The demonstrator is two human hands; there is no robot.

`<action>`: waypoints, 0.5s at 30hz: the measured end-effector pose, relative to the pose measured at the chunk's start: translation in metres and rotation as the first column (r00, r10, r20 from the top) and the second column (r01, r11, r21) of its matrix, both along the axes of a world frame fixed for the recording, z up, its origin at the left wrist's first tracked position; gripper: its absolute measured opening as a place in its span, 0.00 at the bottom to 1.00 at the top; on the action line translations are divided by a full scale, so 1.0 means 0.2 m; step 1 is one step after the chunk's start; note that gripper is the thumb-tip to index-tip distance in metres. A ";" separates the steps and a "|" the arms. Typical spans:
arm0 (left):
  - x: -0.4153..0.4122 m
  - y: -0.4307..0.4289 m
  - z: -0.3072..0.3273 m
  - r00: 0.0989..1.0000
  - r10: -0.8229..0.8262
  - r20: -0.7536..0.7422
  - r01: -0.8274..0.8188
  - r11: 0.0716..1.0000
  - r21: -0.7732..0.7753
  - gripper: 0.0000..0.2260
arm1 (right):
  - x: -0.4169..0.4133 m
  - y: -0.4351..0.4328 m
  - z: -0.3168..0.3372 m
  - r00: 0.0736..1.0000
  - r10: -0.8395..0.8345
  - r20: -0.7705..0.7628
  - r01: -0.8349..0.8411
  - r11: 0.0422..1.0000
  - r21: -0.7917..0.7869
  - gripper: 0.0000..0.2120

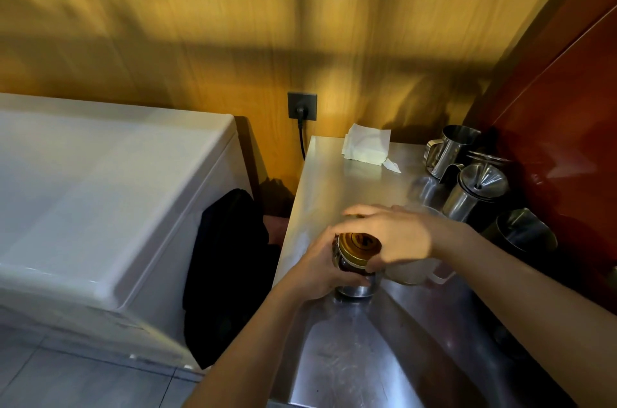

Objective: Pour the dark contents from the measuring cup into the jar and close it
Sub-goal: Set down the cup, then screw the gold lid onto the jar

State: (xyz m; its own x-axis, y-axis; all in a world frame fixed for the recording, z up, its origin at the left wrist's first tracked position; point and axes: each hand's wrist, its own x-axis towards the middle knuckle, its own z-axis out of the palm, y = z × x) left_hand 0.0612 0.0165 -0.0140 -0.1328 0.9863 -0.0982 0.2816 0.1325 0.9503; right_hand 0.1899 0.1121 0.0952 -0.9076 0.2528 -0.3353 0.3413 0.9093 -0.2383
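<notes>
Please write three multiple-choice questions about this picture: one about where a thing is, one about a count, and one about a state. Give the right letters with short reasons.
1. Where is the white paper towel?
A. at the far end of the counter
B. under the jar
C. on the floor

2. How many hands touch the jar?
A. none
B. one
C. two

3. What is on the jar's mouth?
A. nothing
B. the gold lid
C. a funnel

Answers:
1 A, it lies by the wall.
2 C, the left hand holds its side and the right hand grips the lid.
3 B, the lid sits on top.
</notes>
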 end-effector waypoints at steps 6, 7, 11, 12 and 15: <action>-0.02 0.00 -0.01 0.999 -0.024 0.029 0.024 1.000 -0.007 0.34 | 0.00 -0.01 -0.04 0.994 -0.039 -0.100 0.069 0.946 0.317 0.30; -0.02 0.00 -0.01 0.998 -0.047 0.052 0.048 0.999 -0.010 0.34 | 0.00 -0.01 -0.06 0.991 0.018 -0.132 0.031 0.932 0.360 0.30; -0.07 0.03 0.04 0.983 -0.184 0.017 0.184 0.983 -0.023 0.33 | 0.02 0.00 -0.13 0.967 0.191 -0.169 -0.116 0.921 0.373 0.29; -0.09 0.04 0.05 0.977 -0.213 0.003 0.213 0.976 -0.047 0.33 | 0.03 0.00 -0.15 0.957 0.218 -0.191 -0.130 0.911 0.391 0.29; -0.12 0.05 0.08 0.961 -0.272 -0.046 0.264 0.957 -0.121 0.34 | 0.03 -0.01 -0.18 0.932 0.271 -0.241 -0.146 0.888 0.436 0.26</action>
